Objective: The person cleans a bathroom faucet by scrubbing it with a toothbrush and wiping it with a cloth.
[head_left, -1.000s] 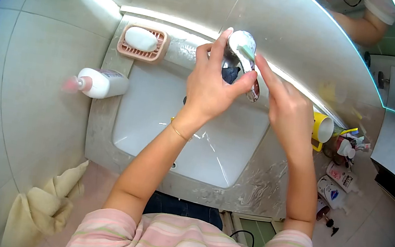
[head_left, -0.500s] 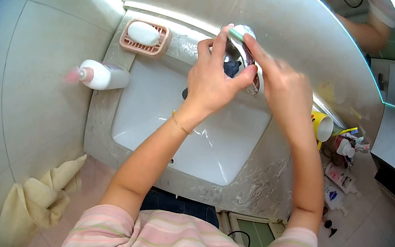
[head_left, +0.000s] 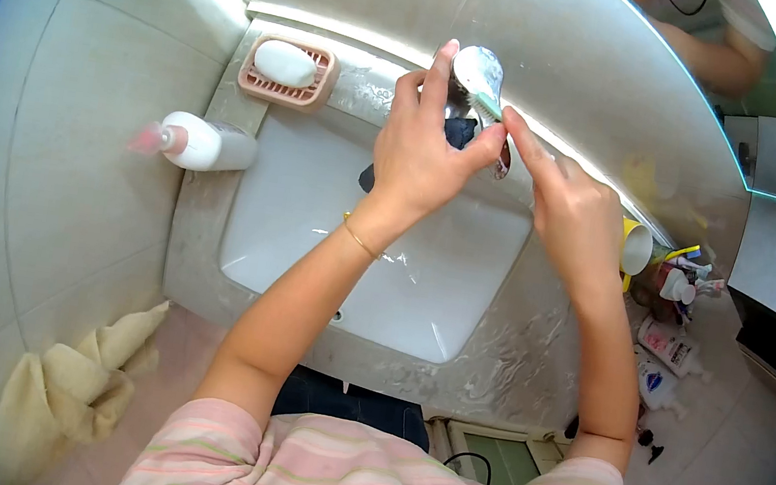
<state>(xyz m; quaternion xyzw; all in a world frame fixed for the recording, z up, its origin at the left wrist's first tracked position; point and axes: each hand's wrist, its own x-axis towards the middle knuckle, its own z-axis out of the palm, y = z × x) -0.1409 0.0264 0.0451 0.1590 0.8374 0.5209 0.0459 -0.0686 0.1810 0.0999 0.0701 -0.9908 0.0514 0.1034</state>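
Pale green is seen on the brush (head_left: 485, 106) and silver on the tap (head_left: 478, 69). The shirt (head_left: 356, 466) is striped in pink, white and green; the desk (head_left: 524, 346) is marbled grey; the white bottle (head_left: 213, 146) is topped with pink.

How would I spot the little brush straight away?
Find the white sink, then the shiny silver faucet at its far edge. Against the faucet, in the right hand, is the brush. Its pale green head with bristles sets it apart from the silver metal around it.
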